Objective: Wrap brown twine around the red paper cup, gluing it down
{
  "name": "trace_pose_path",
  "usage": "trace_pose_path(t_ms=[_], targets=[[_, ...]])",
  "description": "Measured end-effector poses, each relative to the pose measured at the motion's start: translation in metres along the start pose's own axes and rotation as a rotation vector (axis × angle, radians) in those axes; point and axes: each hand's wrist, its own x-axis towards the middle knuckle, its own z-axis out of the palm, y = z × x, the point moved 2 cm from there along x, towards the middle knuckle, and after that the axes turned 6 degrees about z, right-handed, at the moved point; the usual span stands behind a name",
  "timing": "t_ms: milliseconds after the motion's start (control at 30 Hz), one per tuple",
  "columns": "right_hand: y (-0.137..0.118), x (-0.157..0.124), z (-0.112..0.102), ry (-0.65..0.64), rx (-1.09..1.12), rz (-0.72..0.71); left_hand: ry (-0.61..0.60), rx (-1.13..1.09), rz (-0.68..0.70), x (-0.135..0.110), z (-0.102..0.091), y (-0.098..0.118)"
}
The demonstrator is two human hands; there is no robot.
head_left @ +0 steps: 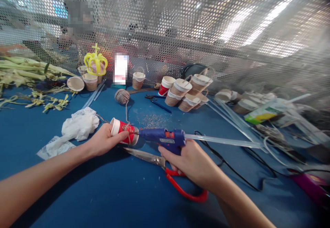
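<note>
Clasping a tilted red cup (122, 127) left of centre, thumb across its side, the left hand (103, 140) has something probably light and easily dented, best held near the rim. The right hand (189, 159) grips a glue gun (161, 136) aimed at the cup; scissors (149, 158) lie below centre.

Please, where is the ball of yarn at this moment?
In the head view, the ball of yarn sits left of centre on the blue table, beyond the red cup in the left hand.
</note>
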Motion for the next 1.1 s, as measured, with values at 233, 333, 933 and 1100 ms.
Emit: trace_pose_path(t_ms=[233, 333, 933, 1100], targets=[[-0.0011, 0.0027, -0.0003, 0.018, -0.017, -0.010, -0.014, -0.014, 0.024, -0.0001, -0.0004, -0.0059], [-0.0028, 0.0048, 0.0002, 0.032, -0.012, 0.012, -0.010, 0.060, 0.055, -0.0011, -0.0003, -0.0070], [0.0027, 0.0027, 0.0035, 0.056, -0.100, -0.071, 0.069, -0.157, -0.074, 0.0033, 0.0007, -0.0036], [0.0030, 0.0017, 0.0051, 0.071, -0.100, -0.065, 0.136, -0.336, -0.174, 0.0056, 0.0006, -0.0041]])
